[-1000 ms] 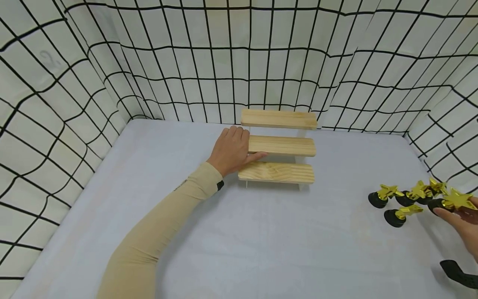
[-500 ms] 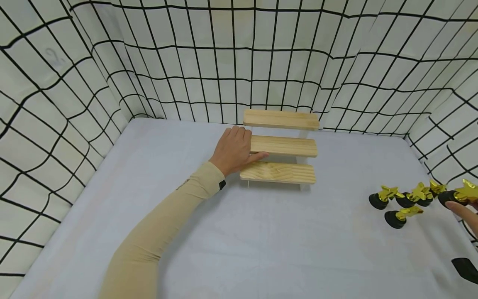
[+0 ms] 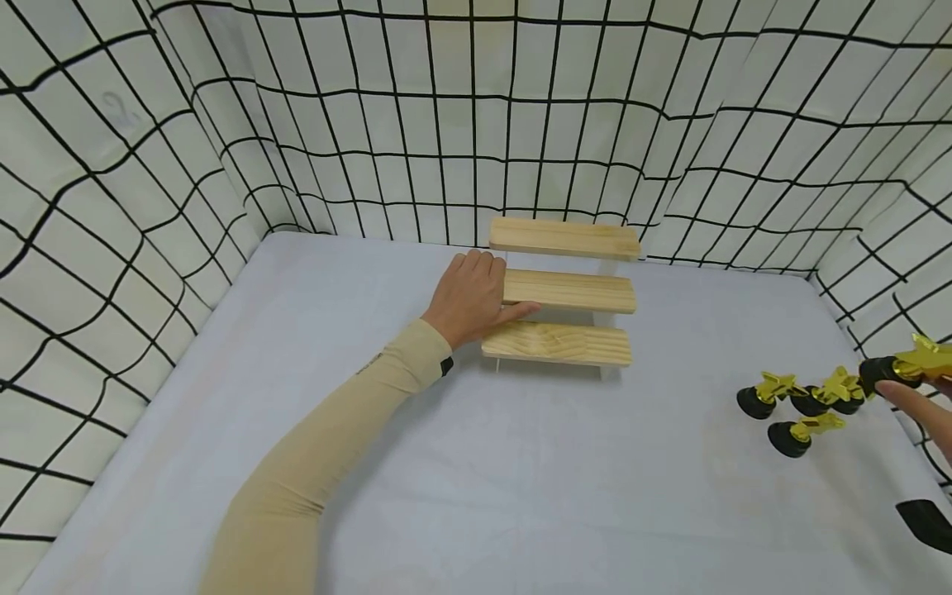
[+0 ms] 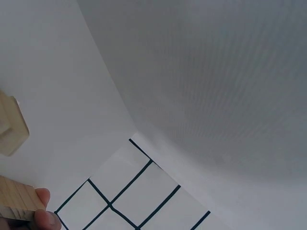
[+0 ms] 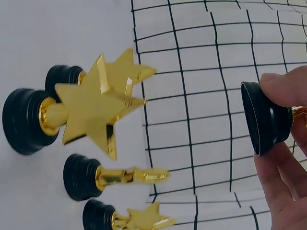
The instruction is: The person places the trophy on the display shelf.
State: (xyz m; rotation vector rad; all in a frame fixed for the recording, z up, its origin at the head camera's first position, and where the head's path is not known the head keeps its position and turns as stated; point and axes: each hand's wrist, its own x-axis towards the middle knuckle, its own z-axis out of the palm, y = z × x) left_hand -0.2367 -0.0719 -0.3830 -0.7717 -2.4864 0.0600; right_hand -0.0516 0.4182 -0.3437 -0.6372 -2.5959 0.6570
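Observation:
A stepped display stand with three pale wooden shelves (image 3: 567,343) stands at the table's back. My left hand (image 3: 468,297) grips the left end of its middle shelf (image 3: 573,291), thumb along the front edge; in the left wrist view fingertips (image 4: 44,218) wrap the board's end. At the far right, my right hand (image 3: 925,417) holds a gold star trophy (image 3: 922,360) by its round black base (image 5: 268,119), raised and tilted, star pointing right. Its star is mostly out of the right wrist view. Several similar star trophies (image 3: 790,438) stand on the table just left of that hand.
The white tabletop (image 3: 558,487) carries the stand and trophies. White walls with a black wire grid (image 3: 416,124) rise at the back and both sides. The back grid is close behind the stand's top shelf (image 3: 564,238); the right side grid is near the right hand.
My right hand has lifted its trophy up from beside the other trophies, first rightward, then slightly back left. The left hand keeps its hold on the stand. The head view has shifted slightly.

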